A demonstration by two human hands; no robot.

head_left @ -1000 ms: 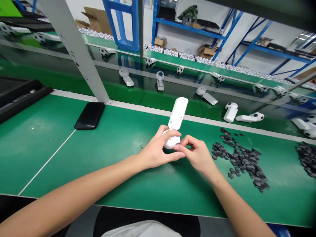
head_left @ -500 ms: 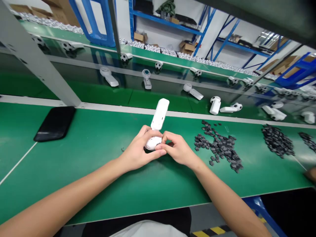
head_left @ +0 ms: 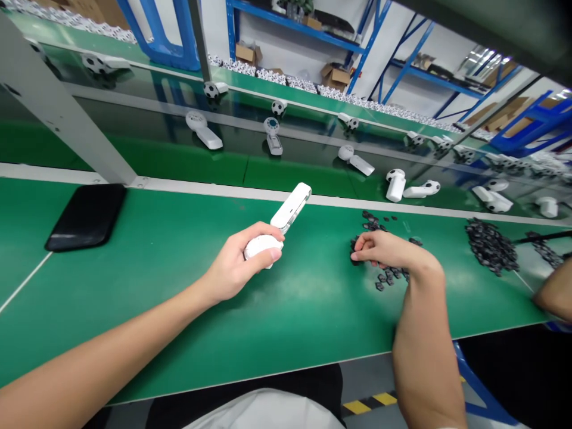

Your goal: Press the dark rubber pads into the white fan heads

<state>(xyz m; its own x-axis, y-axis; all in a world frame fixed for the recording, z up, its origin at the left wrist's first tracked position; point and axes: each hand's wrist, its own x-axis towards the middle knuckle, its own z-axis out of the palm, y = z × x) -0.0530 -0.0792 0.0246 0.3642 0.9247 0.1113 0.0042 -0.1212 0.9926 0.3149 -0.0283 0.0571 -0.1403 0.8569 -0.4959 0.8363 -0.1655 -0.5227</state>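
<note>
My left hand (head_left: pixel 239 260) is closed round the rounded head of a white folding device (head_left: pixel 289 208), thumb across its front, and its long flat handle points up and to the right. The device is held just above the green table. My right hand (head_left: pixel 379 248) reaches into a loose pile of small black pieces (head_left: pixel 388 276), its thumb and fingers drawn together at the pile's left side. Dark pieces show at the fingertips, but whether one is gripped is hidden. The hand covers part of the pile.
A black tray-like case (head_left: pixel 87 217) lies at the left. Behind the table edge, a dark conveyor belt (head_left: pixel 308 170) carries white devices, some with football-patterned heads. Another black pile (head_left: pixel 491 245) lies at right, near another person's arm (head_left: pixel 556 292). A metal post (head_left: pixel 75 113) rises at left.
My right hand has left the white device and moved right to the black pieces. My left hand has shifted slightly left with the device, which now leans more to the right.
</note>
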